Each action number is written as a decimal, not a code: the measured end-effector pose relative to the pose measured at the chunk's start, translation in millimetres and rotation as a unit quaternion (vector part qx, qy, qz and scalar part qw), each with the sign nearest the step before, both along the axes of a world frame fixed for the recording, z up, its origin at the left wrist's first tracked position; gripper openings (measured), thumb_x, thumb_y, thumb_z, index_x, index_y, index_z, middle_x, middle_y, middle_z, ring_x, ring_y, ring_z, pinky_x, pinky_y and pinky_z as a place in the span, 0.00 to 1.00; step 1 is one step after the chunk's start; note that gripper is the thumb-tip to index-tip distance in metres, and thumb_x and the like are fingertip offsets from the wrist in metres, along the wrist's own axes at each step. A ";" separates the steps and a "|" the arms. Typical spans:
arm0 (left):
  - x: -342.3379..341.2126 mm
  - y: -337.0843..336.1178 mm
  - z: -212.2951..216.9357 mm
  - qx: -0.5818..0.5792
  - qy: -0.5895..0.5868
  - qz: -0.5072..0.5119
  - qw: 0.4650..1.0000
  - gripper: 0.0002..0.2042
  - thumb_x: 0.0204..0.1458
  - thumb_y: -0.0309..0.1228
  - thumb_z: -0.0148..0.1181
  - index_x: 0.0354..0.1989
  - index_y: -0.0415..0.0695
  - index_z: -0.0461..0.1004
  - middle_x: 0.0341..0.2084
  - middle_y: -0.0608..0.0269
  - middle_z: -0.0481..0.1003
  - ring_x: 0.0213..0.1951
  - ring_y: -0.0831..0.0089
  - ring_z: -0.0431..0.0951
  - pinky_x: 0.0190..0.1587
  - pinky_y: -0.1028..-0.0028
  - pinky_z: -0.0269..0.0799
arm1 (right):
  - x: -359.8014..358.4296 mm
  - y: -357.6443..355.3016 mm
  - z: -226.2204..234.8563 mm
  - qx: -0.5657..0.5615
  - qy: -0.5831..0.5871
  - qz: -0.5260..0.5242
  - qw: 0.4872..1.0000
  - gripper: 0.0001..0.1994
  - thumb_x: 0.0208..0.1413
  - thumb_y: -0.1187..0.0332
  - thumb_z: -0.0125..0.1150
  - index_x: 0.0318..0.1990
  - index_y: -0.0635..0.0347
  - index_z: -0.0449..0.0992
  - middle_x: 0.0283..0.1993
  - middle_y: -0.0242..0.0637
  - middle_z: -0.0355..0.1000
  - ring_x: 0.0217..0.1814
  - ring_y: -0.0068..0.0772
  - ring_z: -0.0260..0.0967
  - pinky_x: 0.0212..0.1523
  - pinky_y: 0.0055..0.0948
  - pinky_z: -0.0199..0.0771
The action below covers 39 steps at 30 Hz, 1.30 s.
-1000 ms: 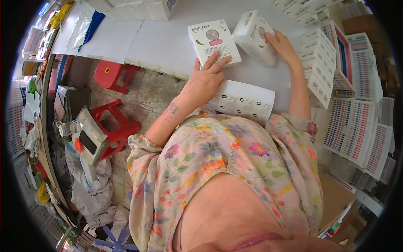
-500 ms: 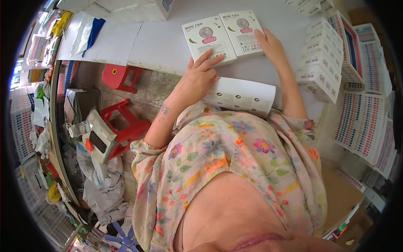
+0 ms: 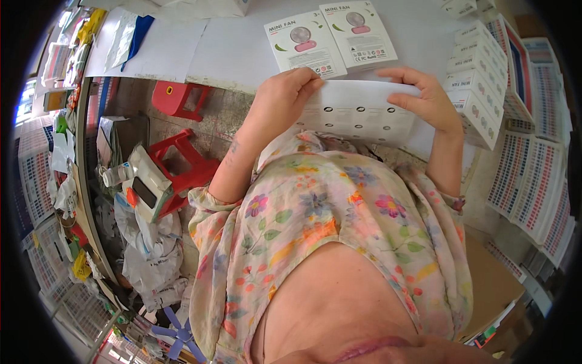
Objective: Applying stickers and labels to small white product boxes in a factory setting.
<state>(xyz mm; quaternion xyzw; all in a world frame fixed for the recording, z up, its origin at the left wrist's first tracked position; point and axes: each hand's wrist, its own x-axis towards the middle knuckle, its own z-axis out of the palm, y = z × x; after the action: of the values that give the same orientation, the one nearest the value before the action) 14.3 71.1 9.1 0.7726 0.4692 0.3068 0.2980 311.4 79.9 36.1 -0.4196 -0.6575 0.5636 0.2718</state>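
Observation:
A white sheet of labels (image 3: 364, 115) printed with rows of small dark oval marks hangs at the table's near edge, in front of my body. My left hand (image 3: 282, 100) pinches its upper left corner between thumb and fingertips. My right hand (image 3: 427, 100) is at the upper right corner, thumb on the printed face and fingers behind the top edge. Just beyond the sheet, two flat white boxes lie side by side on the table: a left fan box (image 3: 303, 45) and a right fan box (image 3: 357, 36), each with a pink-and-grey fan picture. Neither hand touches them.
Several stacked white fan boxes (image 3: 476, 85) stand to the right on the grey-white table (image 3: 230, 51). Printed label sheets (image 3: 524, 188) hang at far right. Red stools (image 3: 182, 155), one bearing a phone (image 3: 143, 193), and white plastic bags (image 3: 151, 267) are on the left.
Both hands have left the two fan boxes and come back to the label sheet's top edge. The sheet is lifted and tilted toward me. The boxes stay on the table.

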 end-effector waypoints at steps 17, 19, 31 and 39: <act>23.2 -5.9 -8.1 -0.238 -0.229 0.033 0.943 0.08 0.59 0.28 0.60 0.40 0.36 0.74 0.19 0.71 0.72 0.21 0.88 0.67 0.23 0.81 0.65 | -65.2 -4.0 -27.0 0.431 -0.150 -0.082 0.886 0.14 0.46 0.77 0.69 0.43 0.58 0.81 0.44 0.34 0.73 0.48 0.38 0.68 0.48 0.33 0.69; 22.2 -5.2 -8.1 -0.225 -0.229 0.035 0.947 0.08 0.59 0.28 0.60 0.41 0.36 0.74 0.19 0.72 0.72 0.21 0.89 0.66 0.23 0.82 0.64 | -69.9 -5.1 -33.6 0.464 -0.126 -0.103 0.871 0.14 0.44 0.77 0.70 0.41 0.58 0.81 0.41 0.33 0.73 0.46 0.38 0.69 0.47 0.35 0.69; 27.2 2.2 -9.7 -0.353 -0.301 0.002 0.886 0.15 0.62 0.37 0.58 0.46 0.37 0.76 0.26 0.70 0.74 0.25 0.87 0.70 0.28 0.82 0.70 | -72.8 -24.4 -46.0 0.448 -0.127 -0.223 0.857 0.11 0.39 0.78 0.73 0.33 0.58 0.81 0.42 0.30 0.73 0.48 0.38 0.68 0.48 0.36 0.70; 26.2 43.7 -11.6 -0.559 -0.237 -0.167 0.777 0.21 0.61 0.44 0.56 0.50 0.36 0.76 0.34 0.67 0.77 0.30 0.83 0.75 0.31 0.80 0.74 | -68.9 -34.8 -43.6 0.621 -0.165 -0.164 0.748 0.12 0.39 0.75 0.73 0.34 0.54 0.82 0.44 0.29 0.74 0.52 0.36 0.67 0.57 0.44 0.66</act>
<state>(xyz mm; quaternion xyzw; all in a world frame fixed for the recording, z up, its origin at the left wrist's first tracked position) 40.4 114.8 -2.5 0.4393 0.3359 0.1093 0.8260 242.5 45.1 -7.5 -0.3458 -0.8181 -0.1002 0.4483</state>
